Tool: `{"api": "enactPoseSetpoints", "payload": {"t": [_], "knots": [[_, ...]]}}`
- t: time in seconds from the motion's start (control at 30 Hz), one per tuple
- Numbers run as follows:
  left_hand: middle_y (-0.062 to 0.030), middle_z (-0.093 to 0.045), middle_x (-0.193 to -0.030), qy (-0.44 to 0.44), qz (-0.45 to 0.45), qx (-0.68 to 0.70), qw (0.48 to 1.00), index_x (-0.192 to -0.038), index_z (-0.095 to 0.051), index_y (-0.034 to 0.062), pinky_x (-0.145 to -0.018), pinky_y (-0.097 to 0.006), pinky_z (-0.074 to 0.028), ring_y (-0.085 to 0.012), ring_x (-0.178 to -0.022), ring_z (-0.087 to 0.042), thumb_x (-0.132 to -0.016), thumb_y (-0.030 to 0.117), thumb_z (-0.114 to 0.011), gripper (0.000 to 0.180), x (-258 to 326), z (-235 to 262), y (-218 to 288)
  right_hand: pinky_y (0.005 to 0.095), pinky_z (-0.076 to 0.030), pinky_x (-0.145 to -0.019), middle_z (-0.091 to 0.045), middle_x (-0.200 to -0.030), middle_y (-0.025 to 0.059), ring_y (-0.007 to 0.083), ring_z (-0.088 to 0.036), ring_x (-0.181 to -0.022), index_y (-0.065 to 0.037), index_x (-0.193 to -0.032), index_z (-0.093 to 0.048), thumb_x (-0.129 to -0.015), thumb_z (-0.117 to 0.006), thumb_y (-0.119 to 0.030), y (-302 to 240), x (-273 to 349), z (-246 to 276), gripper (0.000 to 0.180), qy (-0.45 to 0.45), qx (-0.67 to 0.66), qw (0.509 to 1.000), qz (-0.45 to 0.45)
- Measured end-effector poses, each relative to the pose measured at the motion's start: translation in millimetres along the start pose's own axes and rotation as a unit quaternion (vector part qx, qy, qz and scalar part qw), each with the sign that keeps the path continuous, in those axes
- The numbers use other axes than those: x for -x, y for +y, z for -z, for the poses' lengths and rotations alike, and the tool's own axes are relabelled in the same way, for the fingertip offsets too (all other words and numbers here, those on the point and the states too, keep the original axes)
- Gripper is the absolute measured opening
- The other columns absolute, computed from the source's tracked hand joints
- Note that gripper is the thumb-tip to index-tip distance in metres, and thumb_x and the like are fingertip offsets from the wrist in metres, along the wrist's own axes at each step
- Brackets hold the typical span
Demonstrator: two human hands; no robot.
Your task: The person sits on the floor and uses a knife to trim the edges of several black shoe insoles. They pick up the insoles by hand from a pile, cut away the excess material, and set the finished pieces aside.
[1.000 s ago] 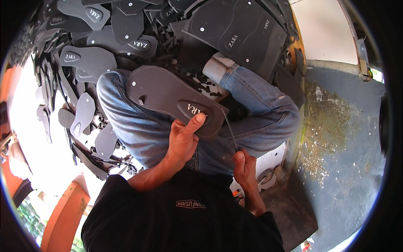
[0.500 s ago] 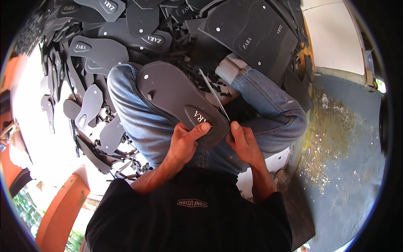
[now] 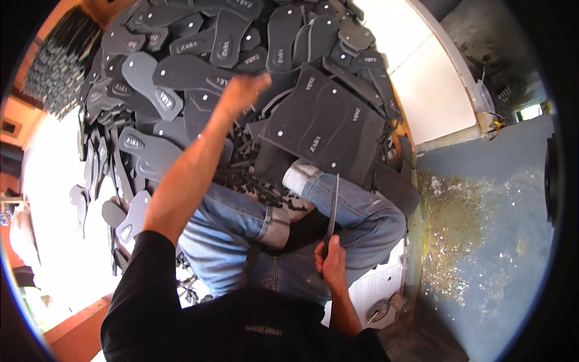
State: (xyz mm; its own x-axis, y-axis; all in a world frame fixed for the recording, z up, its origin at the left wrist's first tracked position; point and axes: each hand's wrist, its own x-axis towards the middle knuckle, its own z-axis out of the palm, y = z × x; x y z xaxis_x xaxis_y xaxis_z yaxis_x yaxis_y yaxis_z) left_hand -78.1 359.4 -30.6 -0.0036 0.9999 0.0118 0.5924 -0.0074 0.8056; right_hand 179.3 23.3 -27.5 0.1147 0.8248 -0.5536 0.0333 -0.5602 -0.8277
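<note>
My left hand (image 3: pixel 244 95) is stretched out over the pile of dark grey shoe soles, blurred by motion. Its fingers look extended, and nothing shows in them. Just beneath it lies a sole (image 3: pixel 187 73) with an oval heel mark. In my right hand (image 3: pixel 332 262) is a knife (image 3: pixel 335 202), gripped by its dark handle above my right thigh, the long narrow blade pointing away from me. Beyond my right shin rests a large dark foam sheet (image 3: pixel 329 123) with curved sole outlines and white dots.
Many cut soles (image 3: pixel 226 42) are heaped in front and to the left. Thin dark offcuts (image 3: pixel 265 187) lie between my legs and the heap. Stacked dark pieces (image 3: pixel 63 66) stand at the far left. On the right is a stained grey floor (image 3: pixel 482 229) beside a white panel (image 3: pixel 434 84).
The sole that both hands were at has left my lap. My left hand has moved forward and up over the pile; my right hand has come slightly back with the knife. The view has shifted.
</note>
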Motion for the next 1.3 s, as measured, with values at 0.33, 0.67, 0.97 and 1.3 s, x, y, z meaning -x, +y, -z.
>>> {"api": "enactPoseSetpoints", "payload": {"t": [0.33,0.67,0.97,1.3], "knots": [[-0.0160,-0.062,-0.103,-0.146,0.204,0.012,0.968,-0.113,-0.052,-0.0037,-0.067,-0.035,-0.051,-0.0232,-0.086,-0.062,-0.074,0.053,-0.065,0.070,53,-72,-3,0.0240,-0.029,-0.039,-0.038,-0.054,0.0009,0.0088,-0.035,-0.042,-0.004,-0.085,-0.048,-0.095,-0.031,-0.048,13,-2,-6,0.048,0.031,-0.059,0.996,0.062],[-0.0059,-0.063,-0.093,-0.045,0.319,0.516,0.794,-0.111,-0.056,0.0018,-0.056,-0.030,-0.051,-0.0159,-0.076,-0.063,-0.081,0.025,-0.066,0.039,245,-23,15,0.0240,-0.032,-0.043,-0.039,-0.056,0.0003,0.0090,-0.038,-0.047,-0.005,-0.085,-0.047,-0.094,-0.029,-0.051,-1,29,-1,0.050,-0.020,-0.083,0.996,0.017],[-0.0038,-0.061,-0.079,0.020,0.457,0.545,0.703,-0.095,-0.058,0.0050,-0.047,-0.026,-0.047,-0.0127,-0.062,-0.059,-0.084,0.024,-0.064,0.023,337,-12,47,0.0247,-0.030,-0.047,-0.042,-0.055,-0.0007,0.0083,-0.039,-0.051,-0.002,-0.069,-0.048,-0.096,-0.028,-0.045,8,69,7,0.053,-0.071,0.142,0.987,-0.037],[-0.0051,-0.061,-0.078,-0.007,0.447,0.584,0.678,-0.094,-0.058,0.0037,-0.050,-0.026,-0.048,-0.0144,-0.063,-0.060,-0.085,0.028,-0.063,0.026,354,-10,74,0.0289,-0.033,-0.051,-0.045,-0.054,0.0042,0.0114,-0.042,-0.056,0.001,-0.070,-0.050,-0.090,-0.025,-0.060,11,114,15,0.069,-0.074,0.200,0.976,-0.050]]}}
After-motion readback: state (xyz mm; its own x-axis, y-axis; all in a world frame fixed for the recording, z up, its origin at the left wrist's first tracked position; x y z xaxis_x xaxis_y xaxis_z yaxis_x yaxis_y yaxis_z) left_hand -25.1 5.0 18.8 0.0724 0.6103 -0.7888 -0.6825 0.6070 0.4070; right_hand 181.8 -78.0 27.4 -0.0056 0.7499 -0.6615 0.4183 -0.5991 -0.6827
